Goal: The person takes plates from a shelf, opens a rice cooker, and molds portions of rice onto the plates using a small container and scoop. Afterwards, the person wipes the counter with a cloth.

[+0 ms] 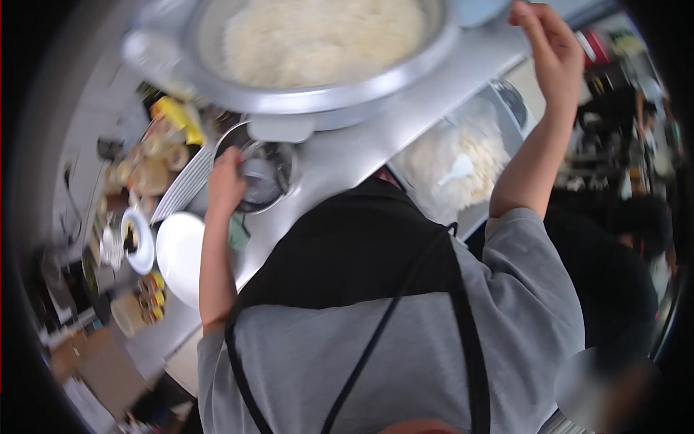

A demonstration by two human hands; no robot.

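Note:
My left hand (228, 181) is closed at the near rim of a round metal pot (291, 170). A grey, rounded metal piece (262, 182) lies against its fingers inside the pot. Motion blur hides what exactly the fingers grip. Raised at the upper right, my right hand (555, 40) has its fingers curled in toward the thumb. What they hold, if anything, is too small to make out. Beside those fingertips is a pale blue flat thing (478, 11), cut off by the frame's top. A large metal basin (361, 98) of white rice (325, 40) stands between my hands.
Under the counter (347, 152), a grey bin (510, 119) holds a plastic bag of pale food (470, 163) with a light scoop (457, 171). White plates (182, 253), jars (150, 176) and yellow-capped bottles (152, 296) crowd the left. A person in black (600, 275) is close at right.

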